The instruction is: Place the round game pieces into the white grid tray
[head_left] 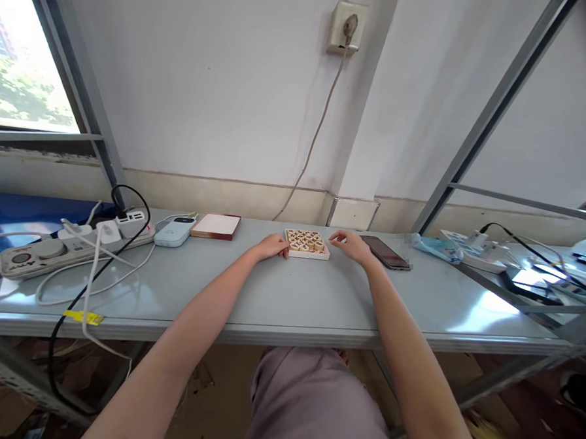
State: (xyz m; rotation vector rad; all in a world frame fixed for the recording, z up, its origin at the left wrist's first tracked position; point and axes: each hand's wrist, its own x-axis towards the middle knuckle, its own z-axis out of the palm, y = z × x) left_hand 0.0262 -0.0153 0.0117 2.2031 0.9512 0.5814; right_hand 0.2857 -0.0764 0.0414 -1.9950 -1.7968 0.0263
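Note:
A shallow light wooden box (pixel 308 255) sits on the grey desk in front of me. Rows of round wooden Chinese chess pieces (pixel 304 240) with dark markings fill most of it, and its near right corner shows fewer pieces. My left hand (pixel 273 246) is closed at the box's left edge, its fingertips gripping the side. To the right of the box, my right hand (pixel 352 245) hovers with fingers loosely bent and apart. Nothing shows between them, and a small gap separates them from the box's right wall.
A dark phone or tablet (pixel 386 252) lies right of my right hand. On the left are a flat box lid (pixel 215 226), a pale blue power bank (pixel 174 232) and a power strip (pixel 44 252) with cables. The desk's front edge (pixel 299 334) runs before my lap.

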